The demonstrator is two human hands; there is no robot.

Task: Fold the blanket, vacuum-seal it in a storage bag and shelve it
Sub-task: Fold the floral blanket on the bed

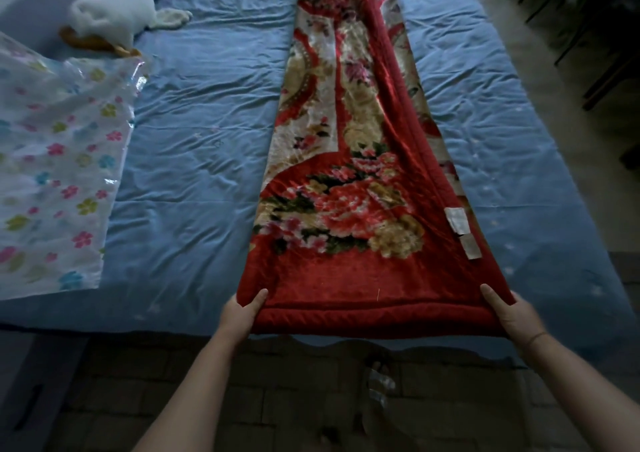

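Observation:
A red blanket [360, 161] with a flower pattern lies folded into a long narrow strip down the middle of the bed, running away from me. My left hand [242, 313] grips its near left corner, thumb on top. My right hand [512, 313] grips the near right corner the same way. The near edge is lifted slightly at the bed's front edge. A clear storage bag [55, 174] printed with coloured flowers lies flat on the left side of the bed.
The bed is covered by a wrinkled blue sheet [194, 174]. A white plush toy [114, 12] sits at the far left by the wall. Dark furniture legs [595, 71] stand on the floor at the right. Brick floor lies below me.

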